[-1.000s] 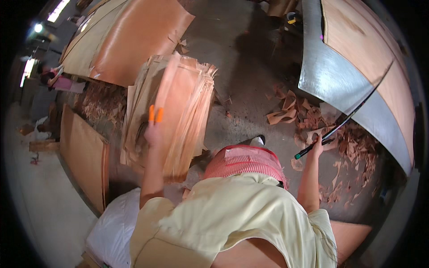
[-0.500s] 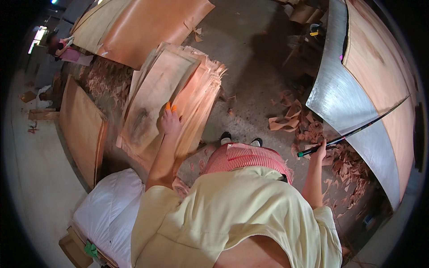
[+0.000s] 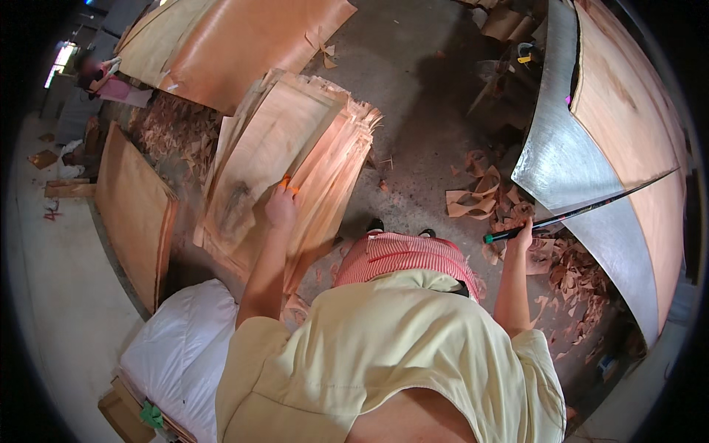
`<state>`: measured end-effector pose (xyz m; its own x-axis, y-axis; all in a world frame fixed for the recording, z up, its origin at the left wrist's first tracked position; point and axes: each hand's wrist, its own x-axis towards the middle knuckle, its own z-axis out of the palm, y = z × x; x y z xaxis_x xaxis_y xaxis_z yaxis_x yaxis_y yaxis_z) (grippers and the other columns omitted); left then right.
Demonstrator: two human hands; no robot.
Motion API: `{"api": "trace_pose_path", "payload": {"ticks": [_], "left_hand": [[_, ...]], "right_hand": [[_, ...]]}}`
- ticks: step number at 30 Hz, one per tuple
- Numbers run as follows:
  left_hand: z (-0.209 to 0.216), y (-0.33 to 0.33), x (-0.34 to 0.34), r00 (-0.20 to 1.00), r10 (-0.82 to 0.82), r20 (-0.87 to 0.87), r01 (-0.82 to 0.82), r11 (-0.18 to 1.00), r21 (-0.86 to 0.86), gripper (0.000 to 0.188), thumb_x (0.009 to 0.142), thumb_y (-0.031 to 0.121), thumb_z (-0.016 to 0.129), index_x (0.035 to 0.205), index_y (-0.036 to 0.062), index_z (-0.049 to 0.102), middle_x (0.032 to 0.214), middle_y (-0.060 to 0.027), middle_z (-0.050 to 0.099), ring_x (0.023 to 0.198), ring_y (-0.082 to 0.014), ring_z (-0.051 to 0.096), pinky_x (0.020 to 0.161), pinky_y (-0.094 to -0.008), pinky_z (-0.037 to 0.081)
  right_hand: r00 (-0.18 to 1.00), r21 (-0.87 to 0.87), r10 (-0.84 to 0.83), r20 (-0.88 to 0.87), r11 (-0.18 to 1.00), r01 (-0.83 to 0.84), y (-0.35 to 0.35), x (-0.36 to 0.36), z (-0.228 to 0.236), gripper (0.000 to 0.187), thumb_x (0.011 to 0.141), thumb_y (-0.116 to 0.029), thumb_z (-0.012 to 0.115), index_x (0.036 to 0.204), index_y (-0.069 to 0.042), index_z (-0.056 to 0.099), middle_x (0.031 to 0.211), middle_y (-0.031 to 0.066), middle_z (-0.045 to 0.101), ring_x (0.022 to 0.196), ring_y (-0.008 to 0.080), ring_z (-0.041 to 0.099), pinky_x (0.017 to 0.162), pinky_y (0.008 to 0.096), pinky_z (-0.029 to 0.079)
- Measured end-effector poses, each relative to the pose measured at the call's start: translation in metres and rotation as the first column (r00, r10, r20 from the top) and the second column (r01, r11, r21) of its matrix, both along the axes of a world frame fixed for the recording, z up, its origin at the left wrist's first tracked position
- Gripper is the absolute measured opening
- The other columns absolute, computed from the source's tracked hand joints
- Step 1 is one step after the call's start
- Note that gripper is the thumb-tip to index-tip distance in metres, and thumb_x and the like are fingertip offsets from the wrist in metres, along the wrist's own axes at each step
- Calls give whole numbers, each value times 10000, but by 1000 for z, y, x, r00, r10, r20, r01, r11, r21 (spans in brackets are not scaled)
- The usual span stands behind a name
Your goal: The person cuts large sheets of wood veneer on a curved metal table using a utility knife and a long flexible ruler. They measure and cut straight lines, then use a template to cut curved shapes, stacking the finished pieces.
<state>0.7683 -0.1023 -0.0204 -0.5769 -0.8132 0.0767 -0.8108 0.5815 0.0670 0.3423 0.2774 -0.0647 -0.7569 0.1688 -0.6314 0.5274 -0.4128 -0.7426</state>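
My left hand, with orange covers on its fingertips, closes on the edge of the top wood veneer sheet. That pale sheet, with a dark knot patch, lies on a slanted stack of veneer sheets with ragged far ends. The fingertips partly hide how the edge is gripped. On the other side, my right hand is wrapped round the green-ended grip of a long, thin black pole. The pole reaches out over a shiny metal tabletop and the large veneer sheets on it.
Veneer scraps litter the floor below the metal tabletop. A leaning board stack and a white sack stand at my left. Beyond is a large reddish-brown sheet. Another person is at the far left.
My left hand's fingers have drawn together at the sheet's edge, and the top sheet has shifted slightly right. My right hand and the pole's green end have moved a little left.
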Motion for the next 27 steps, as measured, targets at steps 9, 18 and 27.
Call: {"api": "trace_pose_path", "payload": {"ticks": [9, 18, 27], "left_hand": [[21, -11, 1, 997, 39, -62, -38, 999, 12, 103, 730, 173, 575, 774, 80, 566, 908, -75, 540, 758, -274, 562, 619, -391, 472], [32, -40, 18, 988, -148, 47, 155, 944, -292, 141, 754, 194, 550, 829, 80, 516, 1029, -92, 508, 615, -260, 574, 464, -375, 480], [6, -2, 8, 964, -207, 170, 236, 956, -173, 403, 804, 177, 456, 1206, 184, 421, 1318, -87, 318, 882, -322, 553, 625, -391, 483]], "right_hand": [[1000, 63, -11, 8, 998, 10, 4, 14, 5, 243, 836, -203, 545, 636, -90, 465, 553, -15, 439, 478, 100, 408, 457, 243, 375], [999, 95, -24, -25, 995, 27, 28, 11, -23, 182, 824, -192, 569, 699, -72, 515, 597, -11, 478, 538, 102, 440, 516, 239, 381], [999, 107, -29, -25, 994, 32, 30, 12, -19, 189, 804, -219, 597, 697, -100, 499, 621, -21, 479, 556, 98, 425, 539, 236, 359]]}}
